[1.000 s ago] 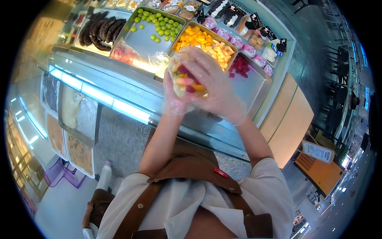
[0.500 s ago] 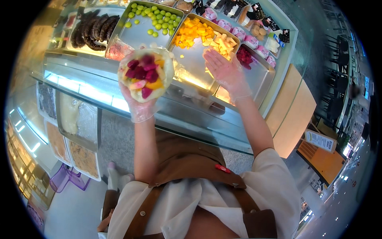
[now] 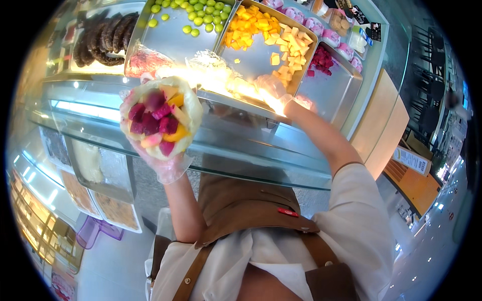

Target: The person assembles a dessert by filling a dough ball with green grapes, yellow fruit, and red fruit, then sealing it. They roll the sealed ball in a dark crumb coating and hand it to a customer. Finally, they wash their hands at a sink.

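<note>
My left hand (image 3: 163, 166), in a clear plastic glove, is closed under a pale, round wrap (image 3: 195, 113) and holds it up. Pink-red dragon fruit cubes (image 3: 150, 123) and yellow-orange fruit pieces (image 3: 176, 135) fill its middle. My right hand (image 3: 271, 90) reaches down at the near edge of a metal tray (image 3: 251, 56). Glare and blur hide its fingers, so I cannot tell what they touch. Mango cubes (image 3: 246, 27) and paler orange fruit chunks (image 3: 295, 47) lie in that tray, just beyond the hand.
Green grapes (image 3: 203, 12) sit in a tray at the back, with dark curved pastries (image 3: 108, 37) to their left. Red dragon fruit (image 3: 322, 60) occupies the right tray. A glass edge (image 3: 251, 176) crosses before me. Lower left stand several more trays (image 3: 118, 208).
My left hand has shifted left and slightly nearer with the wrap. My right hand, palm-up and spread before, has dropped toward the tray's near edge and turned over.
</note>
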`<move>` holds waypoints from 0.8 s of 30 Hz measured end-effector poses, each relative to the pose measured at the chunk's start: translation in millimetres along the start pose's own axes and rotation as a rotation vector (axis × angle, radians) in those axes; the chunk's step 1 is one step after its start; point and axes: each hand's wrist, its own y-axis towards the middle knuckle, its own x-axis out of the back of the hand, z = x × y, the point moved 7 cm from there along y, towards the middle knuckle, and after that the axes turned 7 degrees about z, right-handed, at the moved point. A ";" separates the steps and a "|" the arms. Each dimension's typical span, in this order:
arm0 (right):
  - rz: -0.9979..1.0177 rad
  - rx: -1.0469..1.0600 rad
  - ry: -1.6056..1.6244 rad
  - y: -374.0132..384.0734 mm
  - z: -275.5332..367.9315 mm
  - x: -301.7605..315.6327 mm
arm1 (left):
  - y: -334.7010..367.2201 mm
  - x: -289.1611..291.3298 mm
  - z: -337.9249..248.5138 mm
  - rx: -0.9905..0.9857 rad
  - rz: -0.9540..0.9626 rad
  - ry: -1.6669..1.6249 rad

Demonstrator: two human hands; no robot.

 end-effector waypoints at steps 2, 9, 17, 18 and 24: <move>-0.067 0.014 -0.119 -2.7 3.0 -4.6 | 4.2 0.3 -7.0 -0.054 -0.050 0.179; 0.193 -0.306 0.722 -2.3 -25.4 -5.8 | 10.4 -3.3 -13.1 -0.129 -0.313 0.602; -0.124 -0.246 0.808 12.3 -57.3 47.8 | 23.3 8.7 -4.9 -0.016 -0.063 0.311; -0.175 -0.184 0.686 15.8 -54.0 54.3 | 24.6 8.7 -3.1 -0.010 -0.047 0.316; -0.484 0.054 0.392 30.8 -28.0 62.9 | 27.7 10.1 5.2 0.025 -0.029 0.296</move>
